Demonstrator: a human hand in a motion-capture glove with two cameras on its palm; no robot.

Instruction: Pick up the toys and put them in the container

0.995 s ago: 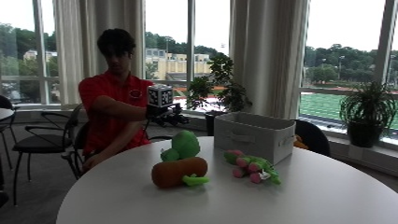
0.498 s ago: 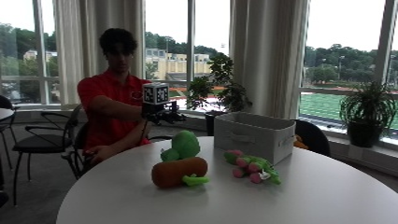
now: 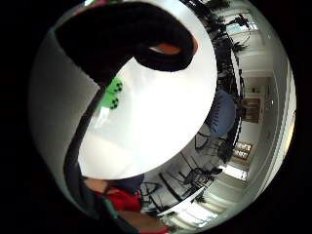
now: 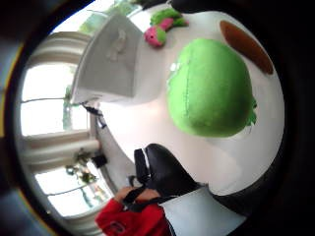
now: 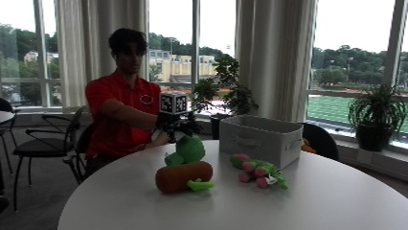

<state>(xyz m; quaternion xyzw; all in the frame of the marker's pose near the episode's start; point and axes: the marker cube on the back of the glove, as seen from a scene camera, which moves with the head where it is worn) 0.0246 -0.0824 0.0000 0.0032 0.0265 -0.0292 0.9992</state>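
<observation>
outside view: gloved right hand (image 5: 175, 123) hovers over green plush (image 5: 189, 149), fingers prob. relaxed, holding nothing.

Your gloved right hand (image 5: 177, 125) hangs above the table (image 5: 331, 201), just over the tall plush toy (image 5: 187, 149) — whether it touches the toy, you cannot tell from here. That toy stands behind the low round plush (image 5: 184, 176), the two touching. To their side, nearer the container (image 5: 260, 140), lies the long plush with round knobs (image 5: 258, 172), apart from the pair. The container sits on the table behind that long plush — toward the windows. From your thumb-side palm view the tall plush (image 4: 211, 88) lies directly beneath your palm.
</observation>
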